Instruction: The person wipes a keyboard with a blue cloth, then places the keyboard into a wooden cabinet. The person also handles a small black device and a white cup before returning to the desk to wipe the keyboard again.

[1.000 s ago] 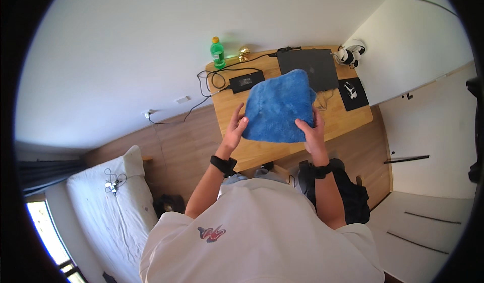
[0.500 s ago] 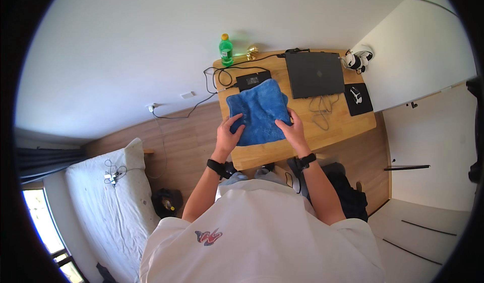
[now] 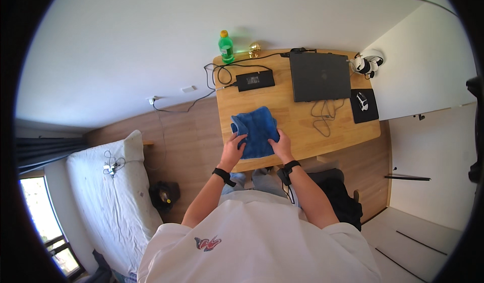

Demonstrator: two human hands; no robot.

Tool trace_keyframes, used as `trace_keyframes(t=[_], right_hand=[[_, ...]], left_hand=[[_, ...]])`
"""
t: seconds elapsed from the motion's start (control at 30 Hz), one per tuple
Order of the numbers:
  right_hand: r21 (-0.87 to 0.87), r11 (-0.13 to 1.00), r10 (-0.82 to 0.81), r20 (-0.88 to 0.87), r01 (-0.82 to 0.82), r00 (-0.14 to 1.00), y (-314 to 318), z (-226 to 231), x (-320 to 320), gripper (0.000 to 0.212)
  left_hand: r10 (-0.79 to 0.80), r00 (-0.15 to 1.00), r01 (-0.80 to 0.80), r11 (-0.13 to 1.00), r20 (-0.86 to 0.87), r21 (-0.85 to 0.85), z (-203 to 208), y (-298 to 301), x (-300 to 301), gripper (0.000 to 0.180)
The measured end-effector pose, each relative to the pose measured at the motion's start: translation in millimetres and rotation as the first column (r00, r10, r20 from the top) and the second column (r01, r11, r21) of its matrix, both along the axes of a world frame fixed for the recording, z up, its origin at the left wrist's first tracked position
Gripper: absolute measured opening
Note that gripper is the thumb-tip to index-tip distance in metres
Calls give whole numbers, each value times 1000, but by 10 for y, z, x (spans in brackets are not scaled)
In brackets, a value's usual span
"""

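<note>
A blue plush cloth (image 3: 259,132), layered as if folded, is held over the near edge of the wooden desk (image 3: 312,147). My left hand (image 3: 232,151) pinches its left side, where a corner curls up. On the opposite side my right hand (image 3: 282,145) grips it, with the thumb on top of the fabric. Fingers beneath the cloth are hidden on both hands. Each wrist wears a black band.
A black laptop (image 3: 320,79) lies closed at the desk's back right, beside a mouse (image 3: 362,101) on its pad and a white headset (image 3: 370,61). Far left stand a green bottle (image 3: 226,48), a gold ornament (image 3: 254,49) and a black power adapter (image 3: 255,80) with looping cables.
Both hands have drawn the cloth nearer to me and lower, off the power adapter, which now shows fully. The cloth looks smaller and more compact.
</note>
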State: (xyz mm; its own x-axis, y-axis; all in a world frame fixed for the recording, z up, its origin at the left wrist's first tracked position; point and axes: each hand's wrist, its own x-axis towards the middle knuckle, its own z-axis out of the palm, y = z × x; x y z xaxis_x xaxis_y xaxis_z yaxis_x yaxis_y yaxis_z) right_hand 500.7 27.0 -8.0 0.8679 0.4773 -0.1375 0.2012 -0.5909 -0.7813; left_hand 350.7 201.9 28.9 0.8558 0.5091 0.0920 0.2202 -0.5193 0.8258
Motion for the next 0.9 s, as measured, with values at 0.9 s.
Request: trace_keyframes(t=[0.9], right_hand=[[171, 956, -237, -24, 237, 971, -416, 429, 620, 54]], left_hand=[[156, 988, -155, 987, 7, -32, 232, 656, 114, 47]])
